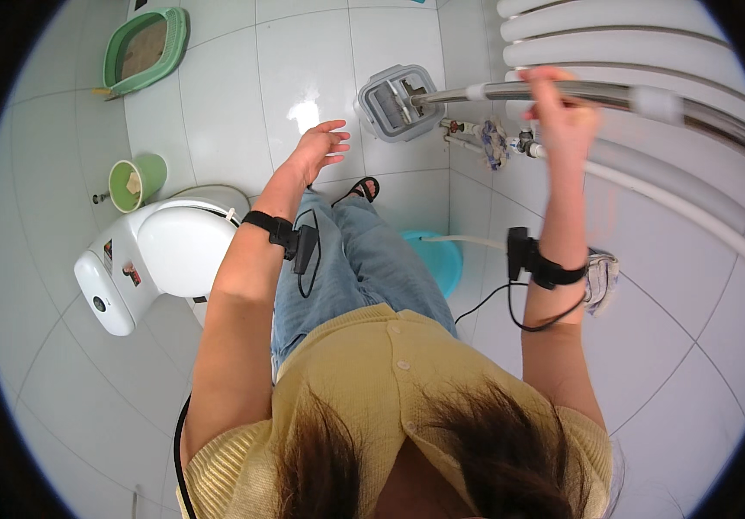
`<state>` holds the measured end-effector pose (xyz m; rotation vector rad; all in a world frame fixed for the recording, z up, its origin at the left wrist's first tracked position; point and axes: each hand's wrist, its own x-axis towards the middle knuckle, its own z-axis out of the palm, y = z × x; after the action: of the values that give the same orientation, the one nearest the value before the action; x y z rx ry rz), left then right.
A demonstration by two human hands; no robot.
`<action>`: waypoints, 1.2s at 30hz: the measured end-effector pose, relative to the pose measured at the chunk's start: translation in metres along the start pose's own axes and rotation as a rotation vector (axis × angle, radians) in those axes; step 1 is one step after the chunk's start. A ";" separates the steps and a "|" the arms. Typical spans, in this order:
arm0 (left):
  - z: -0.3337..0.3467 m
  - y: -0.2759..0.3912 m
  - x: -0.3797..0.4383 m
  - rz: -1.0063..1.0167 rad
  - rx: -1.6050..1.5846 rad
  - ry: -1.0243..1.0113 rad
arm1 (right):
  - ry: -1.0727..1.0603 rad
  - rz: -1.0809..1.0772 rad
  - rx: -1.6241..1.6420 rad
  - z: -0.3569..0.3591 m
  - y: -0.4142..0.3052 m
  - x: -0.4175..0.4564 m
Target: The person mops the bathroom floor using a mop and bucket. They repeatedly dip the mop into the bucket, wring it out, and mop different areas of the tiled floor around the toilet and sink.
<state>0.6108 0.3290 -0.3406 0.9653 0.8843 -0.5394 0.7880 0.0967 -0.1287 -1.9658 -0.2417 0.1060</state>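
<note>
My right hand (564, 110) is closed around the metal handle of a mop (619, 96), near a white collar on the shaft. The handle's lower end goes down into a grey plastic mop bucket (370, 120) on the tiled floor; the mop head inside is only partly visible. To the left of the bucket, my left hand (326, 148) hangs in the air over the floor with its fingers apart, holding nothing.
A white toilet (184, 250) and a green waste bin (152, 176) stand at the left. Farther off is a green litter tray (181, 39). A white radiator (606, 48) and pipes line the right wall. A blue basin (451, 259) sits beside my legs.
</note>
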 end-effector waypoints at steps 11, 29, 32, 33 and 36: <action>0.000 -0.012 -0.003 -0.042 0.014 0.003 | -0.125 0.407 0.114 0.069 0.126 -0.037; 0.142 -0.014 0.056 0.244 0.052 -0.300 | 0.332 -0.030 -0.143 -0.065 -0.083 -0.010; 0.150 -0.020 0.056 0.166 -0.155 -0.210 | 0.330 -0.103 -0.113 -0.086 -0.080 -0.006; 0.152 -0.021 0.057 0.210 -0.179 -0.249 | 0.335 -0.122 -0.108 -0.089 -0.085 -0.005; 0.167 -0.020 0.056 0.249 -0.159 -0.330 | 0.329 -0.112 -0.133 -0.088 -0.091 -0.001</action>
<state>0.6931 0.1724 -0.3510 0.7983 0.4943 -0.3933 0.7920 0.0520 -0.0108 -2.0613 -0.1446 -0.3109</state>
